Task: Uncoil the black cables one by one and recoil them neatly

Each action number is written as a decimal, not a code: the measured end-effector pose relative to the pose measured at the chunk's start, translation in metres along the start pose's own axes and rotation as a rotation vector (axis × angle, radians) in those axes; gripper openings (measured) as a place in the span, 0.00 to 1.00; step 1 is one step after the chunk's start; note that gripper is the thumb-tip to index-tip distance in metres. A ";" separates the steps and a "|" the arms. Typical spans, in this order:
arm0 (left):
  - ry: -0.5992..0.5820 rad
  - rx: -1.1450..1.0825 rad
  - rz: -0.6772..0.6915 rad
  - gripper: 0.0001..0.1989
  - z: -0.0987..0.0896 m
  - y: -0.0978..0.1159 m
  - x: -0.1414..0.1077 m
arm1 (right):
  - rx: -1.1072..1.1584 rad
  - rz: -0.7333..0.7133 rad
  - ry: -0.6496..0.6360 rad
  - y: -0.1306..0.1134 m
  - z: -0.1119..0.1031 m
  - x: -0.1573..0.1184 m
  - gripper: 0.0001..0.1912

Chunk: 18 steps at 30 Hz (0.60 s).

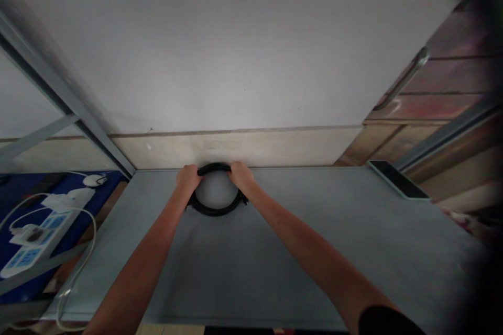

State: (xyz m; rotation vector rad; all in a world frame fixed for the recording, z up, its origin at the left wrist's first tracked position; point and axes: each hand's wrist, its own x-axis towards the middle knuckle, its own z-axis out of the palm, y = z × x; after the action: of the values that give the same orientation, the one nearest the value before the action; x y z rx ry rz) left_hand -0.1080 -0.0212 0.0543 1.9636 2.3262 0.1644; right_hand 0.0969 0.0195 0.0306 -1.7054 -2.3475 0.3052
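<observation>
A coiled black cable (215,211) forms a ring near the back edge of the grey tabletop (251,272). My left hand (188,178) is closed round the upper left of the coil. On the upper right, my right hand (241,176) grips it with fingers wrapped over the ring. Short cable ends stick out at the ring's right side, below my right hand. Fingertips of both hands are partly hidden behind the coil and the knuckles.
A white power strip (51,235) with plugs and a white cord (94,235) lies to the left on a blue surface (15,193). A phone-like dark slab (398,180) rests at the table's right back corner. Metal posts (70,94) and a wall (243,52) bound the table.
</observation>
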 end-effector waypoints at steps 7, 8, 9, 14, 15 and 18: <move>-0.009 0.001 0.117 0.12 0.001 0.015 0.027 | 0.068 -0.079 -0.017 0.001 0.001 0.023 0.14; -0.011 0.006 0.126 0.12 0.001 0.015 0.030 | 0.064 -0.068 -0.009 0.000 0.000 0.024 0.14; -0.015 0.011 0.136 0.12 0.001 0.014 0.032 | 0.056 -0.057 0.003 0.000 0.000 0.025 0.14; -0.056 0.024 0.213 0.11 -0.005 0.007 0.044 | 0.040 -0.078 0.016 -0.001 -0.005 0.026 0.14; -0.069 0.023 0.229 0.10 -0.006 0.006 0.047 | 0.041 -0.092 0.011 -0.001 -0.006 0.026 0.14; -0.099 0.005 0.293 0.11 -0.008 0.009 0.053 | 0.034 -0.100 -0.016 -0.002 -0.008 0.028 0.14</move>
State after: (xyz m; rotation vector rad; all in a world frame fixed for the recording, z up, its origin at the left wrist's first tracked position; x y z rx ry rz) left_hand -0.1090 0.0319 0.0638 2.2500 1.9729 0.0798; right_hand 0.0887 0.0460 0.0406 -1.5699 -2.4153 0.3400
